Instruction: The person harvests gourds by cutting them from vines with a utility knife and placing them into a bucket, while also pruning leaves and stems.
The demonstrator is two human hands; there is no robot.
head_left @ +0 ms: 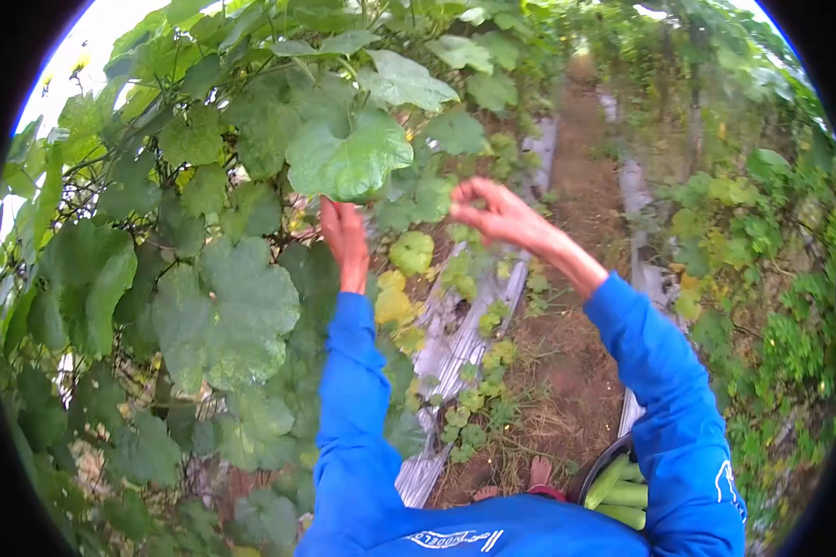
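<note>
My left hand (346,243) reaches up into the vines, just below a broad green leaf (353,153). The leaf covers its fingertips, so their hold is hidden. To the right, my right hand (502,215) is raised beside the foliage. Its thumb and forefinger curl together in a pinch near a smaller leaf (427,198). Whatever lies between those fingertips, if anything, is too small to make out. Low at my right side, a dark bucket (590,467) holds several long, pale-green gourds (622,494), partly covered by my right sleeve.
Dense climbing vines with large leaves (223,311) fill the left side. A brown dirt path (576,371) runs ahead between strips of silvery plastic sheeting (469,348). More vines (762,241) line the right. A bare foot (540,471) shows on the path near the bucket.
</note>
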